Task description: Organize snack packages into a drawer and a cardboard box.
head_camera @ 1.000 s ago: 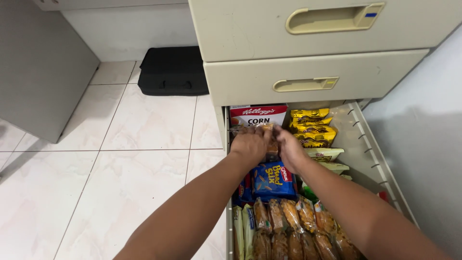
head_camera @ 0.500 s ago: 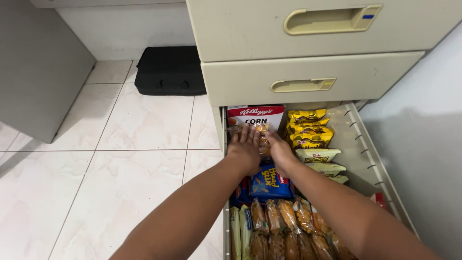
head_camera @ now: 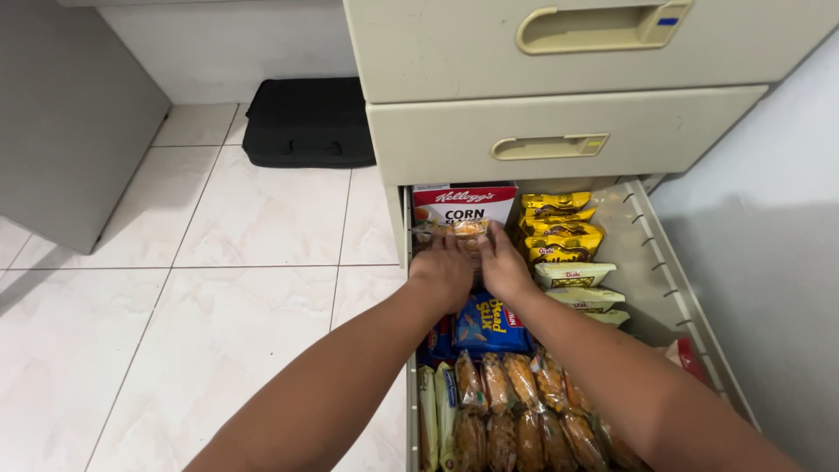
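My left hand [head_camera: 443,269] and my right hand [head_camera: 504,262] reach side by side into the open bottom drawer [head_camera: 657,262]. Both press on clear-wrapped brown buns [head_camera: 466,229] that lie in front of a red and white cereal box [head_camera: 463,203]. The fingers curl over the buns and hide most of them. A blue snack packet [head_camera: 488,325] lies just below my wrists. Rows of wrapped brown pastries [head_camera: 516,411] fill the near end of the drawer.
Yellow snack packets [head_camera: 559,229] and pale green packets [head_camera: 575,274] stand along the drawer's right side. Two shut beige drawers [head_camera: 559,140] sit above. A black bag [head_camera: 306,124] lies on the white tiled floor [head_camera: 218,288]. A grey cabinet panel [head_camera: 61,131] stands at left.
Both hands stayed on the buns by the cereal box, opening flat half a second ago, then curling over them again. The camera shifted slightly.
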